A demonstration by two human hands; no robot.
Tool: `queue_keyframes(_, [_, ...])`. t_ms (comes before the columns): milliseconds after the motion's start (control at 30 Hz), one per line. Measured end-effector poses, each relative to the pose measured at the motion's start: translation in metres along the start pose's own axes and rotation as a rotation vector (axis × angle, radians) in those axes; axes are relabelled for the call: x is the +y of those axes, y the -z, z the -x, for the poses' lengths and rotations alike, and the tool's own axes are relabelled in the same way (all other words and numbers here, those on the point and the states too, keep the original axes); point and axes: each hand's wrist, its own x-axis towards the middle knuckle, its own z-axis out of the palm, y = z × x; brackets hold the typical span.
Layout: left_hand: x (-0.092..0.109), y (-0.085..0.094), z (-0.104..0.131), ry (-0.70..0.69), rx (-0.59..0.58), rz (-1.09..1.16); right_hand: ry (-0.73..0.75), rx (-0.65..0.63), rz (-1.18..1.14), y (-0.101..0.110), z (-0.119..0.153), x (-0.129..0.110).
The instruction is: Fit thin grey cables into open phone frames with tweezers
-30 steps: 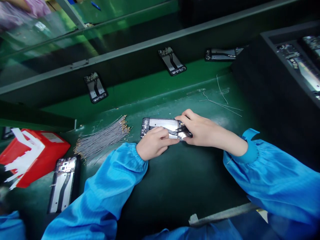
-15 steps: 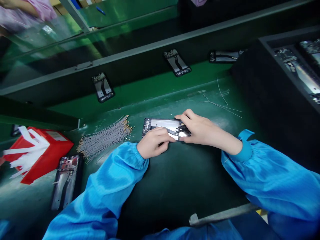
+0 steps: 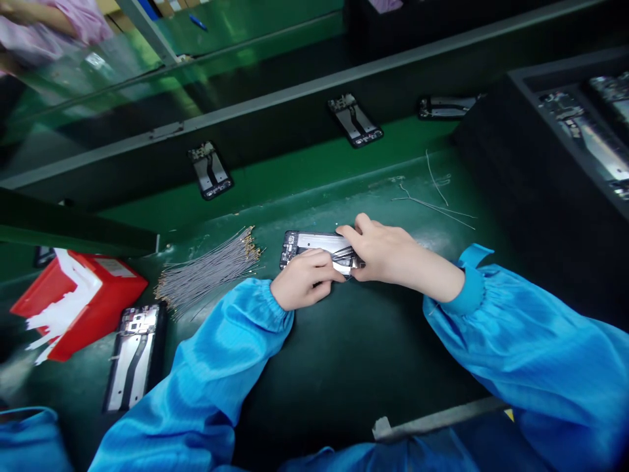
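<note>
An opened phone lies sideways on the green bench, its silver inside and circuit parts facing up. My left hand is closed at its lower edge, fingertips pinched against the frame. Over the phone's right end is my right hand, index finger at the top edge and thumb at the bottom. Thin dark prongs, seemingly tweezers, stick out from under this hand across the phone; their rear is hidden. Left of my hands lies a bundle of thin grey cables with gold-coloured ends.
Loose cables lie to the right. A red bin with white strips and another opened phone are at left. More opened phones line the back strip. A black box holds phones at right. A co-worker's blue sleeve shows bottom left.
My right hand and the dark prongs have shifted slightly left over the phone. The phones along the back have moved right. The white strips have shifted, and more of the co-worker's sleeve shows.
</note>
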Motion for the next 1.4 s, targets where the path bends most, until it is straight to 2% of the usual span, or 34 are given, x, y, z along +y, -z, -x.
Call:
queue_keyframes(133, [0.001,-0.002,0.0,0.047,0.072,0.023,0.159,0.113,-0.1,-0.011,0.003,0.012])
queue_keyframes(267, [0.001,-0.007,0.001,0.126,0.144,-0.027,0.179,0.17,-0.136,-0.018,0.005,0.02])
queue_keyframes(467, [0.0,-0.011,0.0,0.164,0.122,-0.094,0.189,0.163,-0.04,-0.015,0.003,0.016])
queue_keyframes(800, [-0.001,-0.011,-0.002,0.151,0.103,-0.169,0.228,0.138,0.16,-0.004,-0.002,0.006])
queue_keyframes(1000, [0.0,-0.007,-0.001,0.134,0.111,-0.094,0.182,0.082,0.059,-0.005,-0.003,0.004])
queue_keyframes(1233, [0.0,-0.002,-0.001,0.09,0.047,0.021,0.118,0.041,-0.022,-0.006,-0.006,0.001])
queue_keyframes(1400, [0.002,0.0,0.0,0.08,0.061,0.05,0.128,0.093,-0.128,-0.008,-0.002,0.006])
